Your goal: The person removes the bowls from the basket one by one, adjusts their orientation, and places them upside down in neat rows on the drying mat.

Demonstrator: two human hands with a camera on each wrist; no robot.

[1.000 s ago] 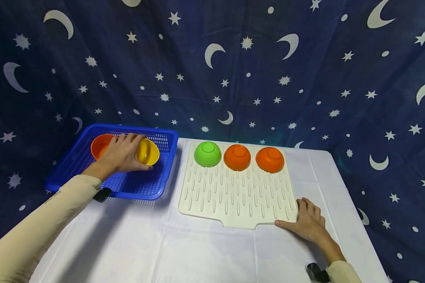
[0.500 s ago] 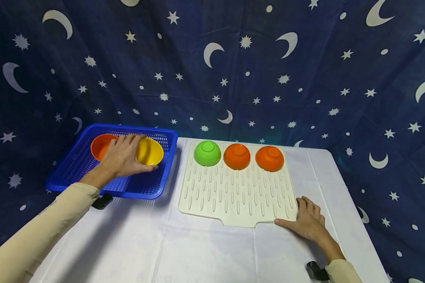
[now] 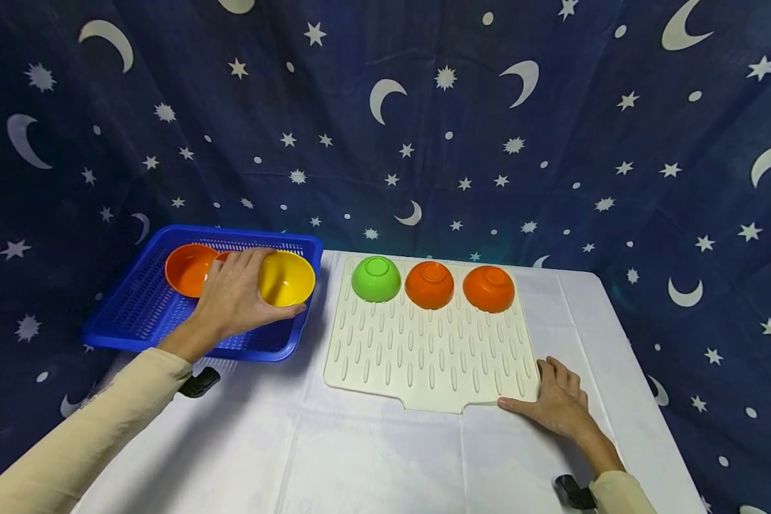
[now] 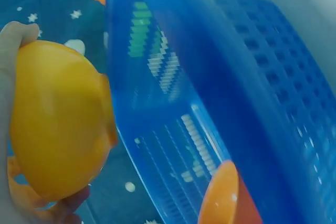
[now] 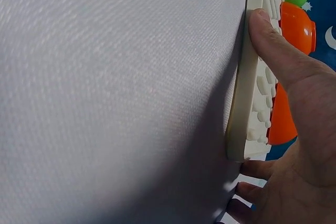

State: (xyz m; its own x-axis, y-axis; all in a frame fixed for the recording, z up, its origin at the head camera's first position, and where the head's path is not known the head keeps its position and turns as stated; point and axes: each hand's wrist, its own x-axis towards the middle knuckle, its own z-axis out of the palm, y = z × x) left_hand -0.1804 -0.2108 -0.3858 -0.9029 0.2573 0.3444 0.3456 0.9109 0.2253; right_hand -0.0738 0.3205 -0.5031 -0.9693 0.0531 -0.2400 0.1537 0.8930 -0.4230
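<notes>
My left hand [image 3: 238, 296] grips a yellow bowl [image 3: 289, 280], raised over the right part of a blue perforated basket [image 3: 128, 332]. In the left wrist view the yellow bowl [image 4: 60, 119] is seen from its outer side, apart from the basket wall. Left of that hand an orange bowl [image 3: 188, 270] lies in the basket; a further orange piece [image 3: 223, 255] shows behind the fingers. My right hand [image 3: 560, 403] holds the near right corner of a cream ridged drying mat [image 3: 424, 350], the thumb [image 5: 273, 43] at its front edge and the other fingers around its side.
Upside down along the mat's back edge stand a green bowl [image 3: 376, 279] and two orange bowls, one in the middle [image 3: 430, 285] and the other orange bowl [image 3: 489, 289] at the right. A white cloth [image 3: 373, 457] covers the table. Behind it hangs a dark blue curtain [image 3: 334, 86].
My left hand has moved right and slightly toward me with the yellow bowl, uncovering more of the orange bowl. The right hand stays at the mat's corner.
</notes>
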